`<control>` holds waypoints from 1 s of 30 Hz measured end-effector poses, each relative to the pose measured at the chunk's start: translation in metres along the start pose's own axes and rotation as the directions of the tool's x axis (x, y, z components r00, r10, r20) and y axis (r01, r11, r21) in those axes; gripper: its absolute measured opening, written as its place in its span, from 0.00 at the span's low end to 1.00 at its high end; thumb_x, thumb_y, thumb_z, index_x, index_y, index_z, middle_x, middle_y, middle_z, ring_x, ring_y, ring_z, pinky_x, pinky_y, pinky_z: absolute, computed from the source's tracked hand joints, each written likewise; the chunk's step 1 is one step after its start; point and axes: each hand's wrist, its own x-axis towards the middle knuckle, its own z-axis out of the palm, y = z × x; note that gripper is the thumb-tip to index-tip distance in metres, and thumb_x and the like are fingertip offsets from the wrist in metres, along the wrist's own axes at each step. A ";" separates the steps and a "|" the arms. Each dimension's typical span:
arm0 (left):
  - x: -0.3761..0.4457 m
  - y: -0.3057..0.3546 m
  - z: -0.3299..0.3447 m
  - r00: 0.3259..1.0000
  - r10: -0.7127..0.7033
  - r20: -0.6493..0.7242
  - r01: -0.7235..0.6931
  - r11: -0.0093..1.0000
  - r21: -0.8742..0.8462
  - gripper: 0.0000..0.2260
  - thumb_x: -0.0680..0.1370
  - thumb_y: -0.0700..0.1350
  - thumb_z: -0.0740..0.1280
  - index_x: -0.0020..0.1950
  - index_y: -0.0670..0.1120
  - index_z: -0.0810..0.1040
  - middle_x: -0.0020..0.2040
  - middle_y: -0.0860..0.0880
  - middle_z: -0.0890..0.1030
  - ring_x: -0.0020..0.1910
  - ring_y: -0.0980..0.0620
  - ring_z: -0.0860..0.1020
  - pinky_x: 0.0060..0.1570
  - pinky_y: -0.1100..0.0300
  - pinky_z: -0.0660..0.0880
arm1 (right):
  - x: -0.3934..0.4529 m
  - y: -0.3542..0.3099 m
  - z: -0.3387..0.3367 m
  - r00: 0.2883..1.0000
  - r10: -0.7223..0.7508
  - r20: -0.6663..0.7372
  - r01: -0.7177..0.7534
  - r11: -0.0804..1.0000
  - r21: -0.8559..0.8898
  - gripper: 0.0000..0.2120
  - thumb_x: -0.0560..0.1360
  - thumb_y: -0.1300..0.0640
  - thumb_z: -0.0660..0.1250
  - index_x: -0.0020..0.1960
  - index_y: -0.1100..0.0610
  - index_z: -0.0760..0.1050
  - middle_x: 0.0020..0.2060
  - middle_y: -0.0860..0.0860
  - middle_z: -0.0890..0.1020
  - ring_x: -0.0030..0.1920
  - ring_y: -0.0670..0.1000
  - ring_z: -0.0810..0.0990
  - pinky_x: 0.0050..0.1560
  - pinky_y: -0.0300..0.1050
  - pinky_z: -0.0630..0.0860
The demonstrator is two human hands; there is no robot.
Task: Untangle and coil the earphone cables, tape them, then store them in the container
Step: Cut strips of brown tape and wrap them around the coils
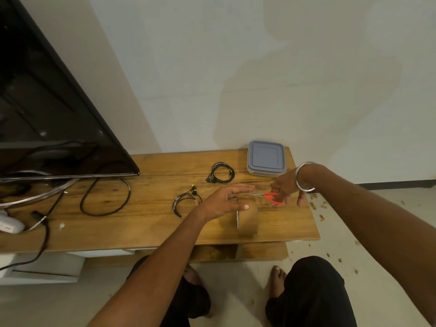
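Observation:
Two coiled black earphone cables lie on the wooden table (146,223): one coil (221,173) near the back, another coil (187,201) with yellow-tipped ends nearer me. A brown tape roll (247,221) stands on edge at the front. My left hand (224,201) hovers just above the roll, fingers straight and thumb stretched out; a thin strip of tape seems to run from the roll up to the fingers. My right hand (286,187) grips orange-handled scissors (269,197), blades pointing left towards the left fingertips. The lidded grey-blue container (266,159) sits at the back right corner.
A black TV screen (47,114) on a metal stand fills the table's left. A thick black cable (106,197) loops beside it, with a white adapter (9,225) at the far left. The table's right edge is by my right wrist. Crumbs litter the floor (330,232).

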 end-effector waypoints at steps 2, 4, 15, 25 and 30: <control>0.000 0.000 0.000 1.000 0.001 -0.002 -0.001 1.000 0.008 0.23 0.75 0.39 0.72 0.70 0.48 0.74 0.71 0.55 0.71 0.70 0.61 0.68 0.70 0.62 0.64 | 0.001 0.001 -0.001 1.000 -0.010 -0.005 0.010 1.000 -0.009 0.09 0.76 0.52 0.66 0.54 0.53 0.71 0.47 0.51 0.77 0.49 0.47 0.78 0.51 0.50 0.81; 0.000 0.001 0.001 1.000 0.000 -0.005 0.000 1.000 0.015 0.23 0.75 0.39 0.72 0.70 0.48 0.74 0.71 0.54 0.71 0.70 0.61 0.68 0.70 0.62 0.64 | 0.002 0.002 -0.001 1.000 -0.019 -0.007 0.019 1.000 -0.018 0.10 0.75 0.52 0.66 0.54 0.53 0.71 0.49 0.53 0.78 0.50 0.48 0.78 0.51 0.50 0.81; -0.002 0.001 0.000 1.000 -0.002 -0.024 0.002 1.000 0.000 0.22 0.75 0.39 0.72 0.69 0.47 0.75 0.71 0.54 0.72 0.69 0.61 0.69 0.65 0.69 0.65 | 0.005 0.009 0.001 0.992 -0.103 -0.077 0.100 0.994 -0.045 0.05 0.77 0.54 0.65 0.50 0.55 0.76 0.45 0.52 0.79 0.44 0.47 0.78 0.50 0.46 0.81; -0.003 0.002 0.001 0.999 -0.019 -0.026 0.019 1.000 -0.016 0.23 0.75 0.38 0.72 0.69 0.47 0.75 0.71 0.55 0.71 0.64 0.68 0.70 0.59 0.77 0.67 | 0.010 -0.011 0.001 0.994 -0.105 -0.031 0.100 0.985 -0.142 0.05 0.76 0.50 0.66 0.47 0.50 0.71 0.48 0.54 0.80 0.51 0.54 0.80 0.49 0.47 0.82; -0.003 0.002 0.002 0.999 -0.019 -0.030 0.018 1.000 -0.015 0.24 0.74 0.37 0.72 0.70 0.46 0.74 0.69 0.55 0.71 0.64 0.69 0.70 0.60 0.75 0.66 | 0.012 -0.009 -0.002 0.989 -0.139 -0.055 0.127 0.977 -0.174 0.09 0.74 0.48 0.67 0.49 0.53 0.73 0.43 0.52 0.79 0.42 0.49 0.79 0.42 0.42 0.80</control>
